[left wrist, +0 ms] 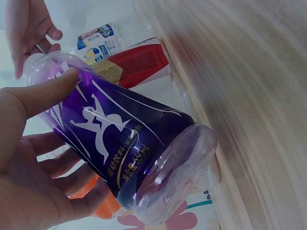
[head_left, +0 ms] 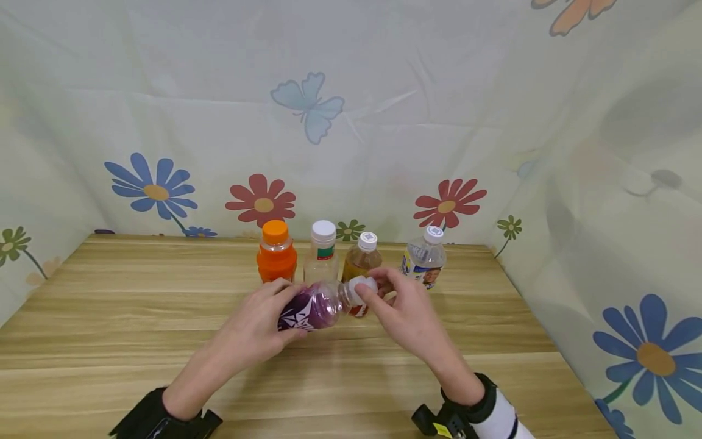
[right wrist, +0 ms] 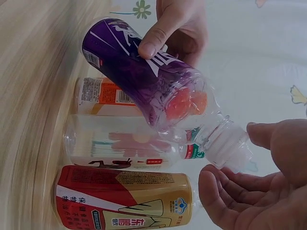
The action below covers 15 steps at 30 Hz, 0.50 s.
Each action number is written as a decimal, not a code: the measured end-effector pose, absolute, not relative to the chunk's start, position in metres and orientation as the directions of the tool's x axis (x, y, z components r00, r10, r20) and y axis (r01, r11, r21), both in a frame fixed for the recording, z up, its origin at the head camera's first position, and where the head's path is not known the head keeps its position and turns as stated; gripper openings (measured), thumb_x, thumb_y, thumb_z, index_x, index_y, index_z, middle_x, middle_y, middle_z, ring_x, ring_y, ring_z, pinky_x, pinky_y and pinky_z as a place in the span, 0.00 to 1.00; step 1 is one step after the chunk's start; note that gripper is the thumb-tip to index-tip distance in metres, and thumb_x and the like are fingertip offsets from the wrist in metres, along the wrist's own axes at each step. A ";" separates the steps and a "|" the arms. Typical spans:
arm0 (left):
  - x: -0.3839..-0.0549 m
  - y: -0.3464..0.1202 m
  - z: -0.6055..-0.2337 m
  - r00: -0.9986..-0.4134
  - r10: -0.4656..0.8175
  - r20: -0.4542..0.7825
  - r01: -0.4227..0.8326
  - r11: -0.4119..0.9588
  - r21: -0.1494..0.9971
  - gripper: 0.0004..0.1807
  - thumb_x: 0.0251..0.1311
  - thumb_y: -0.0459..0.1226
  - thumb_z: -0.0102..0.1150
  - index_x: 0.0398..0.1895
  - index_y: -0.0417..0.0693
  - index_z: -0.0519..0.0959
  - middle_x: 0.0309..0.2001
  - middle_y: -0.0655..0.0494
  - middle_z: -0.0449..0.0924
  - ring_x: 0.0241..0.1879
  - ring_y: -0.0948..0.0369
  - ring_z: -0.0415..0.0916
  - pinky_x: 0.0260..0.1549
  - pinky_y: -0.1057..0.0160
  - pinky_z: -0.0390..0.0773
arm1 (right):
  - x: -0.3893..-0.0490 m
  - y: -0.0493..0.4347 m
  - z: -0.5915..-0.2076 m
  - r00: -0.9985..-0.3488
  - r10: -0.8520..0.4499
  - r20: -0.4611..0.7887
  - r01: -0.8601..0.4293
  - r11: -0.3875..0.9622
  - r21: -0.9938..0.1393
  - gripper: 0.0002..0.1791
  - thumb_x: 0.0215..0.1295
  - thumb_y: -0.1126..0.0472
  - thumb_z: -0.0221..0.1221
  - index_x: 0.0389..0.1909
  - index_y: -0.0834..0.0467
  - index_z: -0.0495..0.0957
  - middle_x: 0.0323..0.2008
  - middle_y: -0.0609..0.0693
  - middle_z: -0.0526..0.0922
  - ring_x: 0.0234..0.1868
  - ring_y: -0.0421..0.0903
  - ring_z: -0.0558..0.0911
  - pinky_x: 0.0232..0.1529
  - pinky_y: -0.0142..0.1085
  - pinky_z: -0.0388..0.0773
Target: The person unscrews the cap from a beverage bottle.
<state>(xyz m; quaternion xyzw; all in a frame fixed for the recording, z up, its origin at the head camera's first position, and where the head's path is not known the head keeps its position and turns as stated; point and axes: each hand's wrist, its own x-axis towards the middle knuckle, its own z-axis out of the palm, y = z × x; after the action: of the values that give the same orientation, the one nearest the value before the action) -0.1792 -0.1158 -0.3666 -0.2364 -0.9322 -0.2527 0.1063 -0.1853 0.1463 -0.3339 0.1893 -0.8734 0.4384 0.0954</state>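
Observation:
A clear bottle with a purple label is held tilted above the table, its white cap pointing right. My left hand grips it round the label, thumb across the near side in the left wrist view. Around the cap sits my right hand, thumb on one side and fingers on the other. In the right wrist view small gaps show between that thumb, the fingers and the cap. Whether any fingertip touches the cap's hidden side I cannot tell.
Behind the hands stand an orange bottle, a clear bottle with a white cap, a gold and red labelled bottle and a clear bottle with a blue-yellow label. A floral cloth encloses the wooden table.

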 end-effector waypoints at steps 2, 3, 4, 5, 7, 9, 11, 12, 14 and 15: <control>-0.179 -0.116 -0.367 -0.864 0.388 0.321 0.496 0.761 0.417 0.39 0.45 0.41 0.85 0.62 0.40 0.80 0.53 0.49 0.80 0.51 0.51 0.78 0.55 0.46 0.79 | -0.186 0.146 -0.335 -0.907 -0.260 0.333 -0.422 0.542 -0.727 0.19 0.73 0.51 0.64 0.53 0.61 0.81 0.40 0.48 0.83 0.41 0.44 0.81 0.36 0.36 0.83; -0.179 -0.116 -0.367 -0.864 0.387 0.322 0.496 0.762 0.416 0.38 0.45 0.41 0.85 0.62 0.40 0.80 0.53 0.49 0.80 0.51 0.51 0.78 0.55 0.46 0.79 | -0.186 0.146 -0.335 -0.904 -0.266 0.335 -0.428 0.539 -0.726 0.18 0.73 0.52 0.64 0.53 0.61 0.81 0.40 0.48 0.83 0.41 0.44 0.81 0.36 0.36 0.83; -0.179 -0.116 -0.367 -0.863 0.386 0.325 0.497 0.762 0.416 0.38 0.45 0.41 0.85 0.61 0.40 0.80 0.53 0.49 0.80 0.52 0.51 0.78 0.55 0.46 0.79 | -0.186 0.146 -0.335 -0.901 -0.273 0.337 -0.433 0.536 -0.724 0.17 0.72 0.53 0.64 0.53 0.61 0.81 0.40 0.48 0.83 0.41 0.44 0.81 0.37 0.36 0.83; -0.179 -0.116 -0.367 -0.863 0.385 0.327 0.497 0.762 0.415 0.38 0.45 0.41 0.85 0.61 0.40 0.80 0.53 0.49 0.81 0.52 0.51 0.78 0.55 0.46 0.79 | -0.185 0.146 -0.334 -0.898 -0.279 0.340 -0.440 0.533 -0.723 0.17 0.72 0.54 0.65 0.53 0.61 0.81 0.40 0.48 0.83 0.42 0.44 0.81 0.37 0.36 0.84; -0.179 -0.116 -0.367 -0.861 0.385 0.332 0.500 0.762 0.412 0.38 0.45 0.41 0.85 0.61 0.40 0.80 0.53 0.49 0.81 0.52 0.51 0.78 0.55 0.46 0.79 | -0.185 0.147 -0.334 -0.890 -0.296 0.347 -0.455 0.525 -0.719 0.16 0.73 0.56 0.64 0.54 0.61 0.81 0.41 0.48 0.83 0.42 0.44 0.81 0.39 0.37 0.84; -0.179 -0.116 -0.368 -0.857 0.388 0.340 0.505 0.761 0.406 0.38 0.45 0.41 0.85 0.61 0.40 0.80 0.53 0.49 0.81 0.52 0.51 0.78 0.55 0.46 0.79 | -0.184 0.147 -0.334 -0.880 -0.315 0.355 -0.473 0.518 -0.713 0.15 0.73 0.58 0.64 0.54 0.61 0.80 0.42 0.48 0.82 0.42 0.45 0.81 0.40 0.38 0.84; -0.179 -0.116 -0.368 -0.852 0.392 0.346 0.512 0.761 0.398 0.38 0.45 0.41 0.85 0.61 0.39 0.80 0.53 0.49 0.81 0.52 0.51 0.78 0.55 0.46 0.79 | -0.183 0.147 -0.333 -0.871 -0.331 0.364 -0.490 0.511 -0.707 0.15 0.73 0.59 0.64 0.55 0.62 0.80 0.43 0.48 0.82 0.43 0.46 0.81 0.40 0.38 0.84; -0.179 -0.116 -0.368 -0.850 0.395 0.349 0.515 0.761 0.394 0.38 0.45 0.41 0.85 0.61 0.39 0.80 0.53 0.49 0.81 0.51 0.51 0.78 0.55 0.46 0.79 | -0.183 0.147 -0.333 -0.864 -0.339 0.371 -0.500 0.506 -0.703 0.15 0.73 0.60 0.64 0.55 0.62 0.80 0.43 0.49 0.82 0.43 0.47 0.81 0.40 0.38 0.84; -0.179 -0.116 -0.369 -0.847 0.398 0.353 0.519 0.762 0.387 0.38 0.45 0.41 0.85 0.61 0.39 0.80 0.53 0.49 0.81 0.51 0.51 0.78 0.55 0.46 0.79 | -0.183 0.147 -0.333 -0.852 -0.354 0.386 -0.521 0.498 -0.693 0.15 0.73 0.61 0.64 0.56 0.62 0.80 0.45 0.49 0.82 0.44 0.48 0.81 0.40 0.37 0.84; -0.179 -0.116 -0.369 -0.847 0.398 0.352 0.518 0.763 0.386 0.38 0.45 0.41 0.85 0.61 0.39 0.80 0.53 0.49 0.81 0.51 0.51 0.78 0.55 0.46 0.79 | -0.183 0.147 -0.333 -0.844 -0.362 0.396 -0.534 0.494 -0.686 0.16 0.72 0.62 0.64 0.56 0.62 0.79 0.45 0.50 0.82 0.44 0.48 0.81 0.39 0.36 0.84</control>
<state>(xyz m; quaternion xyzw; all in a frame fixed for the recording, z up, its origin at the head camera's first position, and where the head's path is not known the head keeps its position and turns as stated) -0.1795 -0.1164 -0.3689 -0.2461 -0.9305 -0.2408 0.1254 -0.1835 0.1469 -0.3334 0.2609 -0.8585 0.4299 0.1000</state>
